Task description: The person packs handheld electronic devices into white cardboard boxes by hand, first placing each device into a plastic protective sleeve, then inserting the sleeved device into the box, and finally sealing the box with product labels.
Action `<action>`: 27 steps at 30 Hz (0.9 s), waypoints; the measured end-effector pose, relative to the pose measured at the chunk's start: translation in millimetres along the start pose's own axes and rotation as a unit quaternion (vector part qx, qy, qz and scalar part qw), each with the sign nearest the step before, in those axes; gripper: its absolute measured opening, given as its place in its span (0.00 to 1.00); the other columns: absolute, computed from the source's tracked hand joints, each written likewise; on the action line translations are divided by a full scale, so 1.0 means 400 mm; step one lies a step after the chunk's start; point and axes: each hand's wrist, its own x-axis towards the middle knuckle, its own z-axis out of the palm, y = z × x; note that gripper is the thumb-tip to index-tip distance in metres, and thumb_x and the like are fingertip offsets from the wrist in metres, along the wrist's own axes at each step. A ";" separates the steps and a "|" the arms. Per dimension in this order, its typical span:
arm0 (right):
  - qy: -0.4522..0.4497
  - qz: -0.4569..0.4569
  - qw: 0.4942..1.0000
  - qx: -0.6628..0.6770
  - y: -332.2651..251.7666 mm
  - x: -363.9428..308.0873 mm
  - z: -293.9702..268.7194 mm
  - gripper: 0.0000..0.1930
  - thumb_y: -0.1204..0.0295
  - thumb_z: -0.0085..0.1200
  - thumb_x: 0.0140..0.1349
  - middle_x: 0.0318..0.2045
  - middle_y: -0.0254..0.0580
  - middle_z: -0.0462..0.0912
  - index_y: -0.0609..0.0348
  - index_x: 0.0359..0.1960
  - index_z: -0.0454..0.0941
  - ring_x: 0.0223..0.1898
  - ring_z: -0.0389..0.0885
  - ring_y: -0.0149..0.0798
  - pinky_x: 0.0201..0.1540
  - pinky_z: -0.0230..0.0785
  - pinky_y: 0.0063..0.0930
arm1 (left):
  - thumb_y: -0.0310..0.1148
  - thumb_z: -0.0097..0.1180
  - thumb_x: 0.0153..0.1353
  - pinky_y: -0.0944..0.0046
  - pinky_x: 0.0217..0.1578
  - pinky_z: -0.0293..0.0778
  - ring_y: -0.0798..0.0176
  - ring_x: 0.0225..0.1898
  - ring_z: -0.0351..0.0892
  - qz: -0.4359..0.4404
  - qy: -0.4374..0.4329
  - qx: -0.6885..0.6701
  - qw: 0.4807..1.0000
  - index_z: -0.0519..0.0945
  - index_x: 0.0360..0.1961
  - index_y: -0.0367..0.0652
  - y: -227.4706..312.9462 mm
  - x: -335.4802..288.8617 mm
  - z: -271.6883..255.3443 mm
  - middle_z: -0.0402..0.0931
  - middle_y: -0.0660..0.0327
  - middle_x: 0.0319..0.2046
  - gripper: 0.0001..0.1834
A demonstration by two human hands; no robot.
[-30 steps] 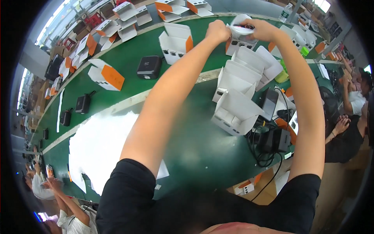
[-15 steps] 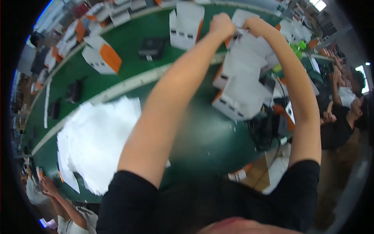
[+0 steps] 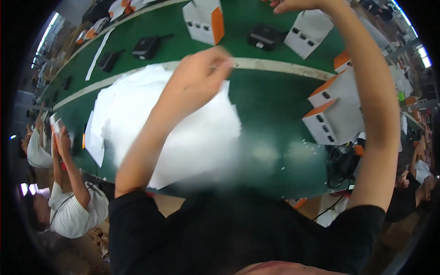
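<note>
My left hand, slightly blurred, is over the far part of a heap of white sheets. Its fingers curl in toward the thumb; whether anything thin is pinched there cannot be made out. Far off at the top edge is my right hand, partly cut off by the frame, with its visible fingers apart. Below and right of it stands a white box with cut-outs. Another white box with an orange side stands beyond my left hand. Between these boxes lies a black device with a short stub.
Several white and orange boxes crowd together on the right, under my right forearm. More black devices lie along the green belt, past a pale rail. Small white bits and black cables are at the right. A co-worker's hands hold a box at far left.
The view has swung, so the scene slid rightward. My hands, together at the clustered boxes before, are now apart: the left drawn back over the sheets, the right up at the top edge.
</note>
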 end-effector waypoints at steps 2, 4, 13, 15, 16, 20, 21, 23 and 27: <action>-0.035 0.128 0.990 0.042 -0.032 0.080 0.088 0.41 0.63 0.69 0.56 0.64 0.51 0.76 0.54 0.71 0.64 0.54 0.81 0.46 0.55 0.76 0.38 | 0.31 0.57 0.65 0.61 0.33 0.78 0.57 0.30 0.83 -0.034 0.093 0.081 0.992 0.83 0.39 0.36 -0.111 -0.137 -0.015 0.85 0.54 0.32 0.09; -0.123 0.257 0.945 0.160 0.075 0.157 0.198 0.57 0.62 0.74 0.50 0.71 0.50 0.66 0.44 0.79 0.47 0.59 0.77 0.49 0.57 0.74 0.41 | 0.32 0.61 0.64 0.60 0.33 0.76 0.56 0.28 0.80 -0.071 0.112 0.062 0.989 0.82 0.41 0.38 -0.121 -0.226 0.016 0.83 0.55 0.32 0.09; -0.174 0.393 0.884 0.185 0.062 0.164 0.270 0.53 0.58 0.82 0.39 0.55 0.49 0.79 0.53 0.69 0.64 0.50 0.79 0.48 0.51 0.74 0.47 | 0.33 0.65 0.60 0.55 0.49 0.63 0.54 0.50 0.73 0.083 0.050 0.269 0.958 0.83 0.44 0.45 -0.207 -0.317 0.071 0.77 0.59 0.45 0.11; -0.035 0.238 0.935 0.260 0.051 0.113 0.309 0.49 0.62 0.82 0.40 0.49 0.46 0.80 0.57 0.65 0.66 0.46 0.79 0.47 0.47 0.74 0.46 | 0.33 0.67 0.59 0.56 0.46 0.66 0.52 0.46 0.76 0.091 0.098 0.241 0.961 0.84 0.42 0.44 -0.192 -0.296 0.084 0.79 0.57 0.42 0.11; -0.003 0.245 0.939 0.244 -0.092 0.107 0.274 0.45 0.68 0.81 0.41 0.46 0.46 0.80 0.62 0.61 0.66 0.45 0.80 0.46 0.48 0.74 0.40 | 0.33 0.65 0.60 0.54 0.45 0.66 0.52 0.42 0.78 0.069 0.137 0.205 0.967 0.82 0.38 0.42 -0.205 -0.310 0.088 0.80 0.55 0.37 0.08; 0.302 0.094 0.904 0.287 -0.103 -0.013 0.356 0.39 0.70 0.78 0.42 0.45 0.48 0.80 0.66 0.55 0.66 0.46 0.81 0.43 0.52 0.73 0.34 | 0.33 0.64 0.62 0.56 0.40 0.70 0.52 0.39 0.78 -0.010 0.069 0.266 0.961 0.78 0.33 0.41 -0.141 -0.323 0.195 0.79 0.55 0.34 0.09; 0.331 0.098 0.878 0.332 -0.153 -0.046 0.373 0.37 0.69 0.77 0.46 0.46 0.47 0.81 0.67 0.55 0.67 0.47 0.81 0.41 0.54 0.73 0.34 | 0.33 0.64 0.62 0.56 0.40 0.70 0.52 0.39 0.78 -0.017 0.069 0.269 0.961 0.78 0.33 0.41 -0.154 -0.325 0.201 0.79 0.55 0.34 0.09; 0.361 0.109 0.845 0.379 -0.250 -0.139 0.407 0.35 0.69 0.75 0.49 0.47 0.45 0.82 0.67 0.56 0.69 0.48 0.81 0.40 0.55 0.72 0.33 | 0.32 0.65 0.62 0.57 0.36 0.72 0.52 0.34 0.78 0.050 0.101 0.239 0.965 0.80 0.34 0.38 -0.169 -0.317 0.208 0.80 0.54 0.31 0.08; 0.336 0.007 0.499 0.799 -0.350 -0.226 0.567 0.27 0.72 0.67 0.61 0.53 0.42 0.82 0.65 0.60 0.73 0.54 0.81 0.38 0.60 0.73 0.34 | 0.31 0.64 0.63 0.60 0.35 0.74 0.55 0.31 0.79 0.045 0.116 0.183 0.975 0.83 0.36 0.35 -0.194 -0.305 0.194 0.82 0.54 0.30 0.09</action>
